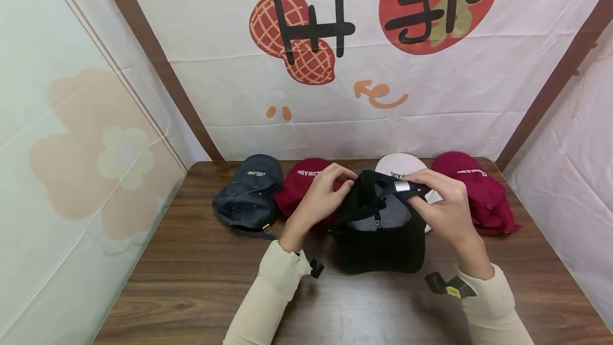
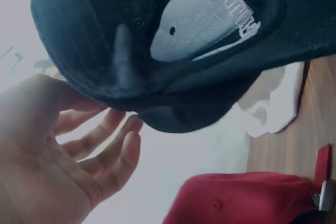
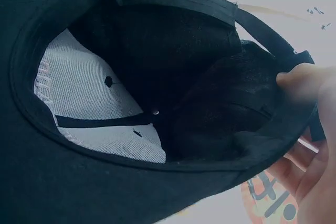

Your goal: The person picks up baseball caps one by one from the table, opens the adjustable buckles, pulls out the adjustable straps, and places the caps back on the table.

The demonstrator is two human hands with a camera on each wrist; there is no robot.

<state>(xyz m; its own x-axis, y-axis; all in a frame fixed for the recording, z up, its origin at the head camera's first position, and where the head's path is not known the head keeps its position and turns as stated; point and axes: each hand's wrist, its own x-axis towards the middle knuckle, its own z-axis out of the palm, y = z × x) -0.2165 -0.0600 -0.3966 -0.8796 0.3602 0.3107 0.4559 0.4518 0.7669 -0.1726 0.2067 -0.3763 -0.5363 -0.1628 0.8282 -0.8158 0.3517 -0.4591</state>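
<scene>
A black baseball cap (image 1: 380, 252) is held up above the table, its opening toward me and its brim low. Pale mesh lining (image 3: 84, 82) shows inside it in the right wrist view. My left hand (image 1: 320, 196) grips the cap's left edge, with curled fingers against the outside in the left wrist view. On the other side, my right hand (image 1: 447, 209) pinches the band near the back strap (image 3: 265, 32). Its thumb lies inside the rim and the fingers lie outside. A small white label (image 1: 402, 186) shows beside the right fingers.
Along the back of the wooden table (image 1: 191, 286) lie a dark blue cap (image 1: 251, 196), a dark red cap (image 1: 294, 185), a white cap (image 1: 397, 163) partly hidden, and another dark red cap (image 1: 479, 190). Printed cloth walls (image 1: 215, 95) stand behind and beside the table.
</scene>
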